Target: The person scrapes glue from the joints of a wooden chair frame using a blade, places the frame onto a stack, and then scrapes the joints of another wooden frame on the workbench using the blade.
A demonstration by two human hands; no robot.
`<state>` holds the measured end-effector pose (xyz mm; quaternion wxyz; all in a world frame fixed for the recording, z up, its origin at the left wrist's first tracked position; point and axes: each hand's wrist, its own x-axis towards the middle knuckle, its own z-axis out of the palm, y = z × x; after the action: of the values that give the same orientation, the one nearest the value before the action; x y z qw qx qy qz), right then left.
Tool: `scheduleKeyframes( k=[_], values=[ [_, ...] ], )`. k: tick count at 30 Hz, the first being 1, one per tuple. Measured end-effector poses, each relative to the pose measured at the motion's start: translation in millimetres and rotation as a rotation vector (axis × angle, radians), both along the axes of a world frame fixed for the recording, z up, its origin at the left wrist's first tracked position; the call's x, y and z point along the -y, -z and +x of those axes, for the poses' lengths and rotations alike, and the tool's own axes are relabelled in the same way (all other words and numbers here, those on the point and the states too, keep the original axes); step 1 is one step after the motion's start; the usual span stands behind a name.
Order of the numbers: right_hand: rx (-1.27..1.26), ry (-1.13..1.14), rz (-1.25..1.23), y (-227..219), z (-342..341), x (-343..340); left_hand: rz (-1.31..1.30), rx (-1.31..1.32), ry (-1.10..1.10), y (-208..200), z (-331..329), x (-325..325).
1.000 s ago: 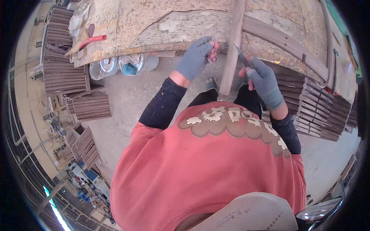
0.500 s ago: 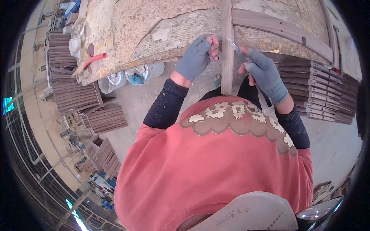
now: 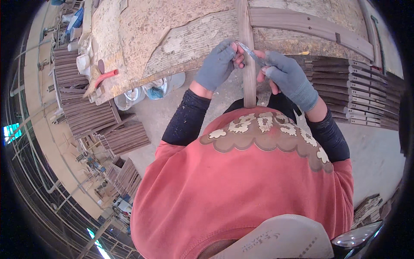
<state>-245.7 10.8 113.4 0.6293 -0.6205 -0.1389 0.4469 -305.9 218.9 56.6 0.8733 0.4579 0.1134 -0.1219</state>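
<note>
Both my hands wear grey gloves that leave the fingertips bare. My right hand [image 3: 288, 77] grips a slim, shiny, blade-like piece [image 3: 249, 52], either metal or clear plastic. It slants up to the left across a wooden bar [image 3: 249, 82]. At its upper end the fingers of my left hand [image 3: 219, 64] are curled together, close to the tip or touching it; whatever they pinch is too small to make out. The bar runs from the bench toward my body, between my hands. It meets a curved wooden rail [image 3: 297, 25] lying on the bench.
The worn workbench [image 3: 142, 30] spreads ahead, with a red-handled brush [image 3: 105, 77] near its left edge. Clear buckets [image 3: 166, 86] stand below. Stacks of brown slats [image 3: 86, 101] lie at left, and more stacked wooden parts [image 3: 351, 93] stand at right.
My right hand has moved left, bringing the shiny piece across the bar to my left fingertips. The bench and bar have shifted slightly in view.
</note>
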Motion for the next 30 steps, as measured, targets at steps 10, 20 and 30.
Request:
scheduleKeyframes(
  k=[10, 20, 30],
  values=[
    [-0.027, -0.018, 0.032, 7, -1, 4, 0.066, -0.027, -0.029, -2, 6, 8],
    [0.152, 0.118, -0.149, 51, 48, 5, 0.144, -0.148, -0.004, 23, -12, 36],
    [0.889, -0.110, -0.583, 87, 73, -30, 0.095, -0.245, -0.066, 28, -12, 34]
  ],
)
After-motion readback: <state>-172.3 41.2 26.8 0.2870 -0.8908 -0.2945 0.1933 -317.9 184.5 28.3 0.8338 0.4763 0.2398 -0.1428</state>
